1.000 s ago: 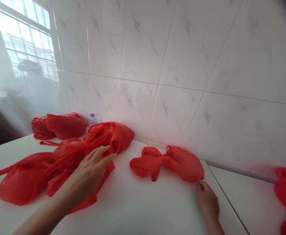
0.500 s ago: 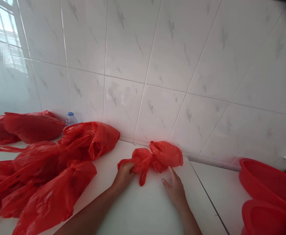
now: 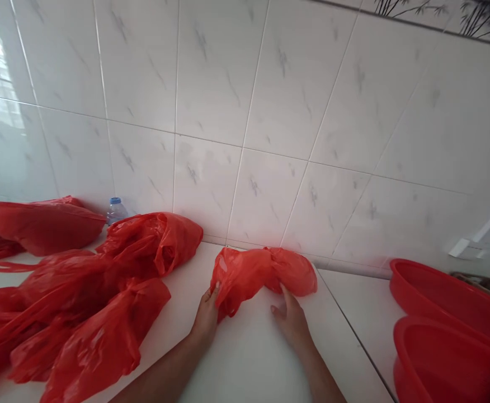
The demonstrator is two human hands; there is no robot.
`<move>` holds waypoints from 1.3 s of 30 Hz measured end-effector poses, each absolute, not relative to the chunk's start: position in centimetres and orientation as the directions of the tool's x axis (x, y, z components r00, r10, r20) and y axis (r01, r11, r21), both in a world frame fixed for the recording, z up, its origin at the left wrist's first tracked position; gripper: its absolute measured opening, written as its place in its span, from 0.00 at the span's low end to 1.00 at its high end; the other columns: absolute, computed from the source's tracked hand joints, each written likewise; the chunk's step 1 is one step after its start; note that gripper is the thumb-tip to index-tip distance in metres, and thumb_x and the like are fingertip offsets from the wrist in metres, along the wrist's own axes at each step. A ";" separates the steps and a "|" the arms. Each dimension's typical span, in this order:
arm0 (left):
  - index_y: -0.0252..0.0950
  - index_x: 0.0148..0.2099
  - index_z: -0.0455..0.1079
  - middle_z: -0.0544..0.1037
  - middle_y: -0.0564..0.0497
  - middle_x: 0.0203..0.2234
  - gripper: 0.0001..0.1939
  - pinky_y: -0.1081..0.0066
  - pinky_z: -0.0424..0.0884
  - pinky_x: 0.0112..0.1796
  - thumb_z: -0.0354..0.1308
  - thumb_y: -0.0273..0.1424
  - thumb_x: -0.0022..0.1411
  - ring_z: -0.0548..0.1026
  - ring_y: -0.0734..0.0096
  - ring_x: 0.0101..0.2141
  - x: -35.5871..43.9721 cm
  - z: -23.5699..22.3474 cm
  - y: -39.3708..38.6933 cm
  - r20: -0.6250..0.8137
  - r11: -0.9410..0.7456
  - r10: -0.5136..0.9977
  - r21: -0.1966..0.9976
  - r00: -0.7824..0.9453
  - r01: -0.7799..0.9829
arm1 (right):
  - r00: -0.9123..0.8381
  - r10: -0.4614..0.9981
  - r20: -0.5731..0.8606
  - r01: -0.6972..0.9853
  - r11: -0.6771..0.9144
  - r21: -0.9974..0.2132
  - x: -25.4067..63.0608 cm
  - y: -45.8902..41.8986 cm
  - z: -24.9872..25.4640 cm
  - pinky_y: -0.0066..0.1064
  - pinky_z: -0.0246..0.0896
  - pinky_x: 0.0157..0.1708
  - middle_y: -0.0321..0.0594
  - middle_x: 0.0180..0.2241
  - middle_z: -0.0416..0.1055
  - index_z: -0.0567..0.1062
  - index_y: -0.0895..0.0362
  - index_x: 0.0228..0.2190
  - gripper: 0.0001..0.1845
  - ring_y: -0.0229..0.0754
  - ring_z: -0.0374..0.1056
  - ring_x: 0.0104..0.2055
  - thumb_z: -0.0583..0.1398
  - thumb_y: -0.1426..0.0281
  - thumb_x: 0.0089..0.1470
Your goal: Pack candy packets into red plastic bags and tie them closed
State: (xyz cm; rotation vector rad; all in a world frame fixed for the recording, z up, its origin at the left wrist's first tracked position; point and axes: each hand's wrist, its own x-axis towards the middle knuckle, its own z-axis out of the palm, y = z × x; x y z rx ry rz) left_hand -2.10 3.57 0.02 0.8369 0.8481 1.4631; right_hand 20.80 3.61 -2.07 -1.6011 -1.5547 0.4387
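Observation:
A red plastic bag (image 3: 247,271) lies on the white tabletop (image 3: 245,358) against the tiled wall, its right end rounded and bulging over contents I cannot see. My left hand (image 3: 206,313) pinches the bag's loose left end, thumb up, fingers partly hidden behind the film. At the bag's right part, my right hand (image 3: 292,319) has thumb and forefinger apart, the forefinger tip at the lower edge of the bulge. It holds nothing.
Several filled red plastic bags (image 3: 89,336) are heaped on the left. A blue-capped clear bottle (image 3: 116,211) stands behind them by the wall. Two red basins (image 3: 450,347) sit at the right, past a seam in the table. A white box (image 3: 465,248) is on the wall.
The bag's bunched left end is now spread wider, pulled open by my left hand, which shifted slightly left. My right hand stays by the bulge. The view has turned a little to the right.

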 end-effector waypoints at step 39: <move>0.37 0.31 0.63 0.72 0.53 0.25 0.11 0.70 0.69 0.30 0.55 0.40 0.56 0.71 0.71 0.25 -0.3 -0.1 0.5 -0.055 0.109 0.969 0.969 0.240 -0.220 | 0.219 0.975 -0.035 -0.417 0.061 -0.907 23.4 -6.4 1.9 0.32 0.61 0.27 0.42 0.41 0.74 0.76 0.52 0.37 0.17 0.45 0.69 0.37 0.56 0.54 0.54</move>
